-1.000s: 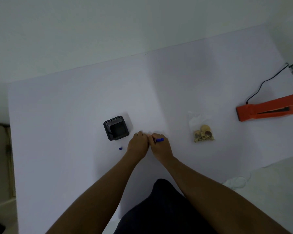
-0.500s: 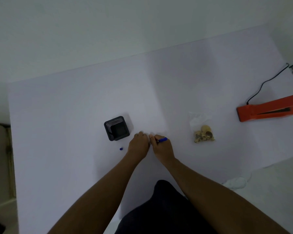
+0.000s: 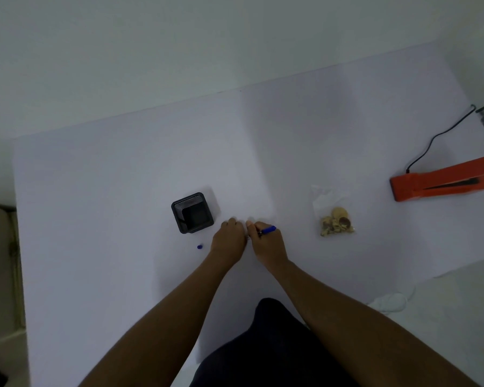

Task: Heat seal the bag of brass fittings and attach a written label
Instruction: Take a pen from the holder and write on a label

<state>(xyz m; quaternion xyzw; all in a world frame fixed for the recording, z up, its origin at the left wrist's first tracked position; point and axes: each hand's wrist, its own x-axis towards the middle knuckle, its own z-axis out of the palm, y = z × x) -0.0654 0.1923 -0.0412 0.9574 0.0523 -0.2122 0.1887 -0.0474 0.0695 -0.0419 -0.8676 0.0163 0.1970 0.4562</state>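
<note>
White tabletop fills the view. Nearest, the left hand rests curled, its grip unclear, touching the right hand, which grasps a blue pen. At two o'clock lies the bag of brass fittings; farther, the orange heat sealer.

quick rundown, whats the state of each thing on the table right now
heat sealer: lever arm raised, nothing in it, cord attached
bag of brass fittings: lying flat, apart from both hands and the sealer; seal cannot be told
pen: uncapped, held in the right hand
pen cap: loose on the table
pen holder: upright, looks empty
left hand: pressed down beside the right; label under it not visible
</note>
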